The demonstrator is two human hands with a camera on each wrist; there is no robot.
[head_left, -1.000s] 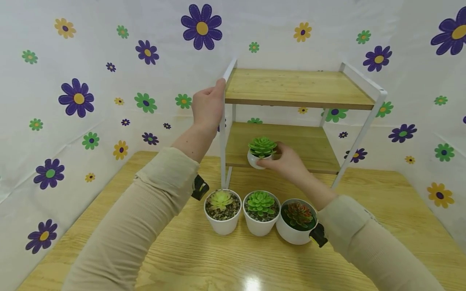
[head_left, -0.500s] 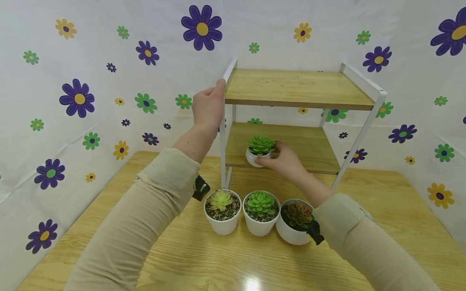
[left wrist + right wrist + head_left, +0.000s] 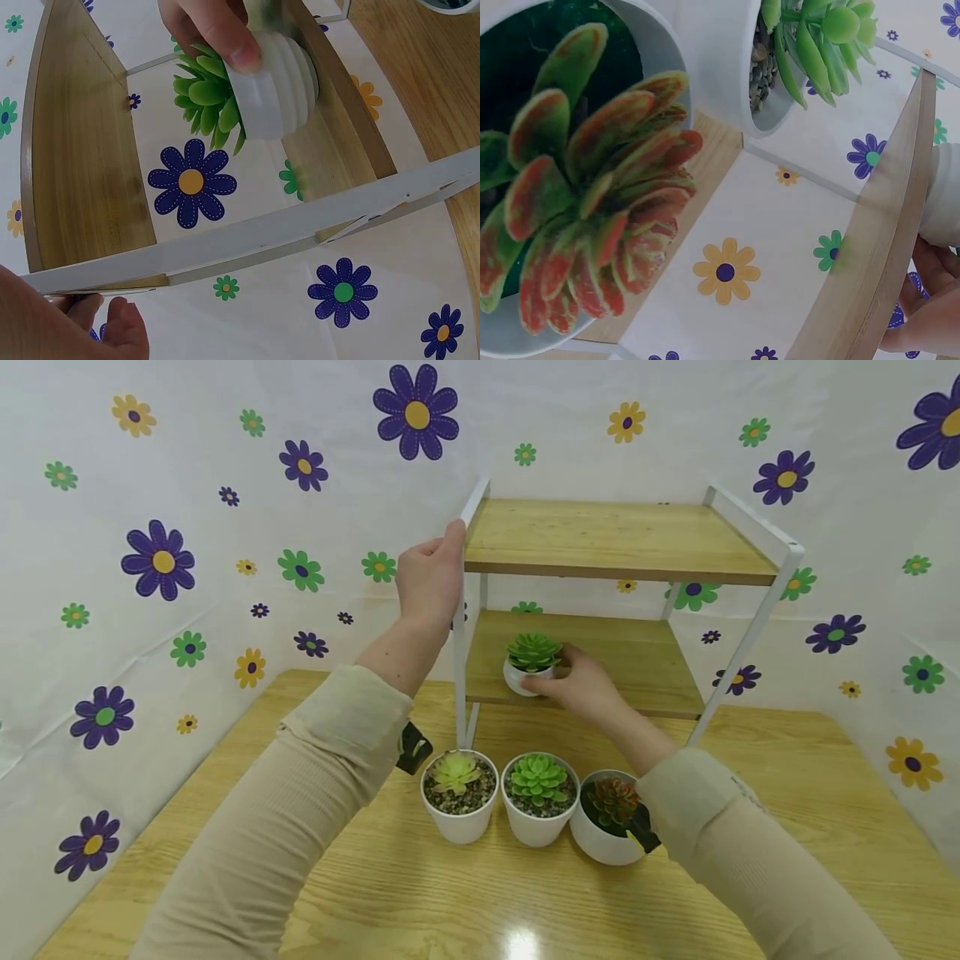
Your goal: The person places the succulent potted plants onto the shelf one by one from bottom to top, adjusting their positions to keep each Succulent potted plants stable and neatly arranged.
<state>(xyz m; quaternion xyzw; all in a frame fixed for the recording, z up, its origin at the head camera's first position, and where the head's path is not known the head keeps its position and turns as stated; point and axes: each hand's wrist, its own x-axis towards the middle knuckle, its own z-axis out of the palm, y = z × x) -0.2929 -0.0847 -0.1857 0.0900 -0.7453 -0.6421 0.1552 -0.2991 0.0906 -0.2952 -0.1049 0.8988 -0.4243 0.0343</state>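
Note:
My right hand [image 3: 585, 687] pinches a small white ribbed pot with a green succulent [image 3: 533, 653], thumb in front and fingers behind. The pot is at the left front of the lower wooden shelf board [image 3: 622, 664]. In the left wrist view the potted succulent [image 3: 274, 97] is close over that board; whether its base touches is unclear. My left hand [image 3: 430, 578] grips the white metal frame [image 3: 460, 643] of the two-tier rack at its upper left front corner. Its fingers [image 3: 124, 330] show beside the frame in the left wrist view.
Before the rack stand three white pots on the wooden table [image 3: 375, 893]: a pale succulent [image 3: 459, 793], a green succulent [image 3: 536, 797] and a reddish succulent [image 3: 613, 814]. The upper board [image 3: 615, 535] is above my right hand. Flower-patterned cloth [image 3: 225, 710] surrounds the table.
My right hand has moved the potted succulent slightly left and farther back over the lower board. My left hand stays on the frame.

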